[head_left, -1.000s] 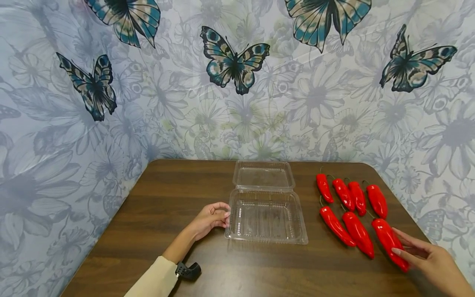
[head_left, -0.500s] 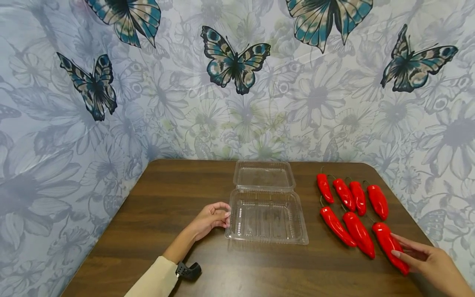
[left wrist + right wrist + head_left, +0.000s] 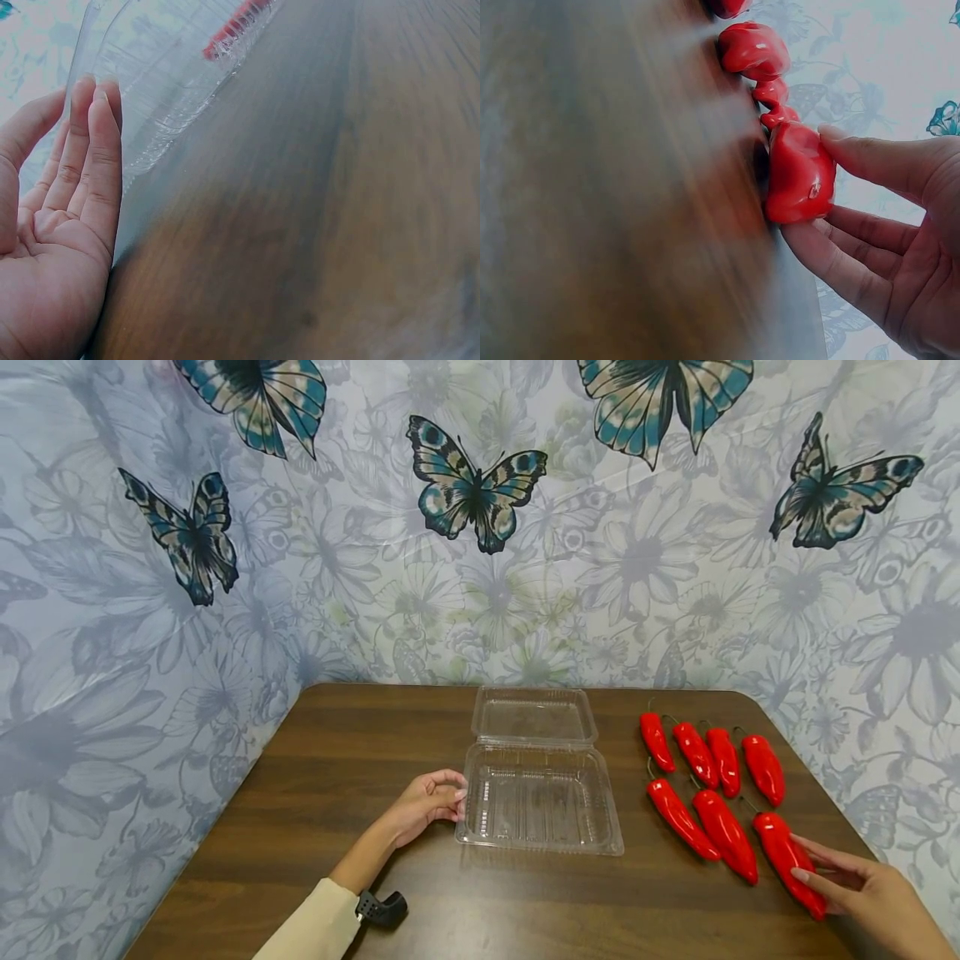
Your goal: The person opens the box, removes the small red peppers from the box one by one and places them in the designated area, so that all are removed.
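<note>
A clear plastic clamshell container point(image 3: 540, 845) lies unfolded in the middle of the table, its lid point(image 3: 534, 717) laid back on the far side. My left hand point(image 3: 426, 808) pinches the left rim of its base between thumb and fingers. In the left wrist view the fingertips meet the container's edge. At the right, my right hand point(image 3: 873, 887) grips the nearest red pepper point(image 3: 780, 845), thumb on one side and fingers on the other. The right wrist view shows that pepper point(image 3: 801, 176) end-on between thumb and fingers, close to the tabletop.
Several more red peppers point(image 3: 725, 835) with thin green stems lie in two rows on the right of the wooden table point(image 3: 360, 727). A flowered backdrop point(image 3: 495, 618) with butterflies stands behind the table. A black band point(image 3: 382, 910) is on the left wrist.
The gripped pepper has slid slightly toward the near edge of the table, its stem end drawing away from the pepper behind it. The left hand and container have stayed put.
</note>
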Motion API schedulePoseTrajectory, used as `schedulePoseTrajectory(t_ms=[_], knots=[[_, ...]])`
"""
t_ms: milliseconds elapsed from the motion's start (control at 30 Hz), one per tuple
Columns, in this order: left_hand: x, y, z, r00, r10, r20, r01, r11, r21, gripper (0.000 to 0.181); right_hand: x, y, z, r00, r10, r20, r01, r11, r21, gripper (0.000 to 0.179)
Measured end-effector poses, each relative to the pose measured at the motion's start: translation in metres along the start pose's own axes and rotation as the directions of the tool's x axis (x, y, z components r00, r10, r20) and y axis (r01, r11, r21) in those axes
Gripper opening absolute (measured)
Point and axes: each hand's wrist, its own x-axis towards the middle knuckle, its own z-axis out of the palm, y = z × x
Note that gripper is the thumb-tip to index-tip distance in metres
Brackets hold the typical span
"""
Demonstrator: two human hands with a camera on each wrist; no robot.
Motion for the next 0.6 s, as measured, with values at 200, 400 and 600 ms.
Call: schedulePoseTrajectory(t_ms=[200, 400, 600], knots=[[-0.0002, 0.0009, 0.0014, 1.0, 0.006, -0.001, -0.006, 1.0, -0.009, 0.017, -0.0022, -0.0008, -0.0003, 0.999, -0.034, -0.028, 0.035, 0.999, 0.006, 0.065], [-0.0001, 0.0011, 0.0018, 1.0, -0.003, -0.002, 0.003, 1.0, -0.017, 0.017, -0.0033, -0.0031, 0.0005, 0.999, -0.032, -0.015, 0.033, 0.998, 0.061, 0.065], [-0.0002, 0.0016, 0.0004, 1.0, 0.016, 0.013, -0.016, 1.0, -0.005, 0.016, -0.0035, -0.0051, 0.0017, 0.999, -0.033, -0.014, 0.034, 0.998, 0.047, 0.067]])
